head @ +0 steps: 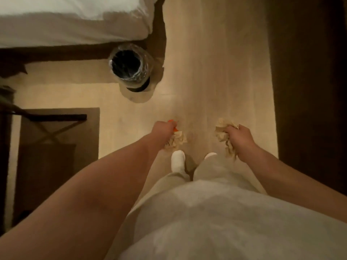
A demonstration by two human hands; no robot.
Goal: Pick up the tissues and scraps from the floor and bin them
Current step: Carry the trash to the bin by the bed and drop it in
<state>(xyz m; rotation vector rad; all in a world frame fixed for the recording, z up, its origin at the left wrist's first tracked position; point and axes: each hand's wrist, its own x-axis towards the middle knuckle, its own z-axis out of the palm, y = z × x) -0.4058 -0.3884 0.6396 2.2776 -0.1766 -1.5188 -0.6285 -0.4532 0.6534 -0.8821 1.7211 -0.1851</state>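
I stand on a pale wooden floor point(216, 72) and look down. My left hand point(163, 129) is closed around crumpled cream tissues point(176, 140) and an orange scrap point(173, 125) that pokes out between the fingers. Another bunch of crumpled tissues point(222, 133) fills my right hand point(238, 137), trailing below the fist. The bin point(130, 66), round with a black liner and shiny plastic over its rim, stands ahead and to the left, by the corner of the bed. Both hands are well short of it.
A bed with white bedding point(75, 21) on a dark frame lies at the upper left. A dark folding rack point(54, 121) over a brown mat stands at the left. Dark furniture point(309, 72) runs along the right. My socked feet point(177, 160) are below my hands.
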